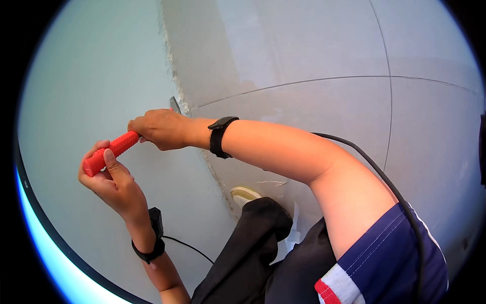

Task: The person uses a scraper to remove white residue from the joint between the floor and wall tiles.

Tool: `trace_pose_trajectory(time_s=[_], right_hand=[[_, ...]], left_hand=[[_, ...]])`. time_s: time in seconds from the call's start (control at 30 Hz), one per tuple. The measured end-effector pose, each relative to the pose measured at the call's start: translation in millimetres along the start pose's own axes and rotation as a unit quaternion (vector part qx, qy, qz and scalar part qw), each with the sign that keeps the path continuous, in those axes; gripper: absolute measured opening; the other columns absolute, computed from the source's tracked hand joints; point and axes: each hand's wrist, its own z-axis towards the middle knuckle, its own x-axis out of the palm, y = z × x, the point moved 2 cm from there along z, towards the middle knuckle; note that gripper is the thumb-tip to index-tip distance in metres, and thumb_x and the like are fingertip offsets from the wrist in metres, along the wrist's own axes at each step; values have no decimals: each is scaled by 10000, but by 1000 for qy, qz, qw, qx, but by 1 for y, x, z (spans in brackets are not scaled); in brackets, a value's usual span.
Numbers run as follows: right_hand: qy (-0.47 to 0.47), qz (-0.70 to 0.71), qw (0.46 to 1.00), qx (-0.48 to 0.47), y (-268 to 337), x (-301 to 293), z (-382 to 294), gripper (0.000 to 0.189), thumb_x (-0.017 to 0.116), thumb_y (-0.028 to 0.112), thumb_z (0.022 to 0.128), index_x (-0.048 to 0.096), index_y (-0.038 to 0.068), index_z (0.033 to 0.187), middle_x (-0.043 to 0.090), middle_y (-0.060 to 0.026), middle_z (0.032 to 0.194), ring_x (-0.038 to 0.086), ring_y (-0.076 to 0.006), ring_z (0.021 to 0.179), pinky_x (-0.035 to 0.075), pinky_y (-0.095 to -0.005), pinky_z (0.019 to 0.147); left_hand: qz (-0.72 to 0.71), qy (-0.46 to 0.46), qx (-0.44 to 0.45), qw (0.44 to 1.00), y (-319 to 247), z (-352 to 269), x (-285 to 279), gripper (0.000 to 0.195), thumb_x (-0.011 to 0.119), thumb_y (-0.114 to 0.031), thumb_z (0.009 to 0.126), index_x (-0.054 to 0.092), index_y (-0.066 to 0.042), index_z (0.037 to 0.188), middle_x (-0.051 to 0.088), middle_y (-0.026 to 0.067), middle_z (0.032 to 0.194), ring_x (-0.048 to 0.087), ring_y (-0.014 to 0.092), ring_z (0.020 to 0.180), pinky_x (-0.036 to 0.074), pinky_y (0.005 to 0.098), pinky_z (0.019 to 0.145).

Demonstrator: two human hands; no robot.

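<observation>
A hand tool with a red, knobbly rubber handle (122, 143) slants across in front of a pale wall. My left hand (115, 182) wraps the handle's butt end, thumb on top. My right hand (161, 129) grips the tool farther up, just past the end of the red part, and hides its middle. Beyond my right knuckles a flat dark grey piece (175, 105) with a bit of red sticks out at the ragged wall edge. It lines up with the handle, but whether it belongs to the tool I cannot tell.
The pale wall (102, 76) meets large grey floor tiles (303, 45) along a rough, crumbly seam (172, 72). A black cable (364, 154) runs behind my right arm and over the sleeve. Another thin cable (190, 246) leaves the left wrist device (155, 222). My shoe (243, 194) stands near the seam.
</observation>
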Motion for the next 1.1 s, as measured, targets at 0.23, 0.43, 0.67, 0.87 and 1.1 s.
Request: trace_pose_trajectory(time_s=[0.23, 0.43, 0.67, 0.87, 1.1], right_hand=[[-7, -8, 1000, -12, -4, 7, 2, 157, 571, 36, 885, 552, 75, 1036, 645, -89, 857, 603, -293, 809, 474, -430, 661], [20, -3, 1000, 11, -5, 9, 11, 153, 586, 38, 876, 546, 65, 1021, 648, -103, 869, 614, -304, 821, 470, -436, 658], [-41, -53, 998, -6, 18, 7, 7, 167, 588, 35, 877, 546, 75, 1033, 626, -92, 842, 603, -300, 816, 476, -423, 687], [-13, -37, 999, 9, -3, 6, 4, 208, 596, 7, 842, 546, 90, 1026, 627, -80, 877, 596, -300, 829, 472, -433, 692], [7, -30, 999, 13, 7, 6, 9, 202, 614, 28, 846, 537, 88, 1022, 627, -85, 894, 598, -295, 830, 467, -430, 695]], left_hand=[[13, -10, 20, 1000, 19, 1, -1, 244, 480, -148, 1021, 363, 20, 1154, 605, 134, 1143, 423, 35, 552, 365, 170, 472], [9, 14, -20, 1000, 16, 12, -9, 240, 489, -135, 1014, 358, 16, 1148, 583, 133, 1163, 427, 38, 532, 369, 169, 481], [0, -25, -2, 1000, 9, 7, -12, 188, 512, -162, 1015, 487, 13, 1080, 647, 95, 1006, 378, 30, 482, 338, 162, 446], [-9, -16, -14, 1000, 11, 3, -11, 202, 498, -142, 1012, 436, 24, 1110, 610, 116, 1095, 409, 30, 533, 348, 172, 457], [-5, -40, -4, 999, 13, 9, -12, 218, 524, -162, 1008, 448, 24, 1095, 638, 130, 1069, 387, 14, 487, 309, 151, 412]])
